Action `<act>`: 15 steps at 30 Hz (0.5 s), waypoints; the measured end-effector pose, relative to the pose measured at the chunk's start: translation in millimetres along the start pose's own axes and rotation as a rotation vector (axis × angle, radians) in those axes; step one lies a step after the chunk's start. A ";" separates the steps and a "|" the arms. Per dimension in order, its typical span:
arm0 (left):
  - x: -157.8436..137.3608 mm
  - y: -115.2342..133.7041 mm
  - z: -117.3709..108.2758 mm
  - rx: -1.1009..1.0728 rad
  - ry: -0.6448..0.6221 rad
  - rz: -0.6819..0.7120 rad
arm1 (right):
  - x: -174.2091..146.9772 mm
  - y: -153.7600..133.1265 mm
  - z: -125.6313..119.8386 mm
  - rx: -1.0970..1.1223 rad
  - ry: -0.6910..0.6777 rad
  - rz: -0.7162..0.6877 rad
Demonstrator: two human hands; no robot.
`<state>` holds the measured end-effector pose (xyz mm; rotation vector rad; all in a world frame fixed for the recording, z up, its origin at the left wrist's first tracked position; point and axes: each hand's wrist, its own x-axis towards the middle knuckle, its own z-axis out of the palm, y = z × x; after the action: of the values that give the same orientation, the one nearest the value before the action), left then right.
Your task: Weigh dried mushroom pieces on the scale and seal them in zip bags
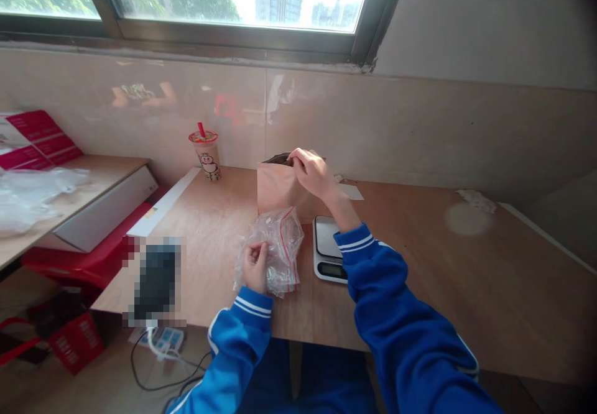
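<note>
My left hand (256, 267) rests over a loose pile of clear zip-lock bags (285, 240) with red seal strips, its fingers curled together on the plastic. Behind the pile stands a light brown paper bag (275, 185), upright, with its top open. At that opening is my right hand (311, 171), fingers pinched together with their tips at the mouth of the bag. What they hold, if anything, is too small to make out. Under my right forearm sits a white kitchen scale (326, 246), partly covered by the sleeve; no reading on its display is legible.
A bubble tea cup (208, 159) with a red straw stands by the wall. At the table's left edge lies a blurred-out dark object (156, 277), a cable below it. A white paper (351, 192) lies behind the scale, and a crumpled tissue (476, 201) farther right.
</note>
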<state>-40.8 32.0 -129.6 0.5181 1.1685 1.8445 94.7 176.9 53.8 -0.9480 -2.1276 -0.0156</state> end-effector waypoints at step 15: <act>-27.3 6.3 3.5 0.278 -0.109 0.428 | -84.2 -54.1 -15.1 0.277 0.175 0.344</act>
<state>-26.5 9.8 -119.7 1.0831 1.3212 1.9825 104.8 80.9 23.3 -1.0878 -1.7305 0.3470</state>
